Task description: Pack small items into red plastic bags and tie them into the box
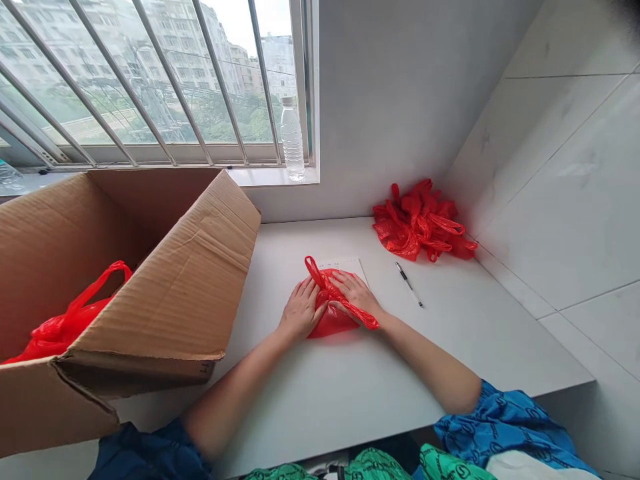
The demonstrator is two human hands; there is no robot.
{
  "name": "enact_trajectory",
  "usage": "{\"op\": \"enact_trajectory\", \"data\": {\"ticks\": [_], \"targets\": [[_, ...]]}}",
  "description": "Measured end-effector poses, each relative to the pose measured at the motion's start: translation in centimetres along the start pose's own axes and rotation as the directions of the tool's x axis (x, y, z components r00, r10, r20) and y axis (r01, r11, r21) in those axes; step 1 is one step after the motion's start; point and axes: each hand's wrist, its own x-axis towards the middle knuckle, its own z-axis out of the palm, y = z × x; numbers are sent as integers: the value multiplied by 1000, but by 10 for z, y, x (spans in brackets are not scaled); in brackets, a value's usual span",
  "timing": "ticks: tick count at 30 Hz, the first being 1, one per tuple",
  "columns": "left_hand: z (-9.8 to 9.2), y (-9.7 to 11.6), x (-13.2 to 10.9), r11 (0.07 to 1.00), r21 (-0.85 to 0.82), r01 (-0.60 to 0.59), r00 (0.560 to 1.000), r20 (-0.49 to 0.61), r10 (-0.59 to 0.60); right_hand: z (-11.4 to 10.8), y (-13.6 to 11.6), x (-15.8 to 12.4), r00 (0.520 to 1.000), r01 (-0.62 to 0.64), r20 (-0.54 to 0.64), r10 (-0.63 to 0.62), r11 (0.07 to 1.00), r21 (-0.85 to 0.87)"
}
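A red plastic bag (pixel 334 323) lies on the white table, partly over a sheet of paper (pixel 356 267). My left hand (pixel 301 308) rests against the bag's left side, its fingers stretched out. Across the bag's upper right part lies my right hand (pixel 356 293), fingers spread and flat on the plastic. One handle loop stands up between the hands, and another twisted strip of the bag runs toward my right wrist. Whatever is inside the bag is hidden.
An open cardboard box (pixel 165 293) with a red bag (pixel 65 327) inside stands at the left. A pen (pixel 409 284) lies right of the paper. Crumpled red bags (pixel 420 220) sit against the back wall. A bottle (pixel 293 140) stands on the windowsill.
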Motion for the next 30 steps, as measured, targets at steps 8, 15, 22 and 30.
{"op": "enact_trajectory", "data": {"ticks": [8, 15, 22, 30], "targets": [[2, 1, 0, 1000, 13, 16, 999, 47, -17, 3, 1, 0, 1000, 11, -7, -11, 1000, 25], [-6, 3, -2, 982, -191, -9, 999, -48, 0, -3, -4, -1, 999, 21, -51, -18, 998, 61], [-91, 43, -45, 792, -608, 43, 970, -164, -179, -69, -46, -27, 964, 162, -253, -77, 928, 335], [-218, 103, -84, 979, -174, -105, 988, 95, 123, -119, -108, -54, 893, 444, -340, -295, 708, 549]]}}
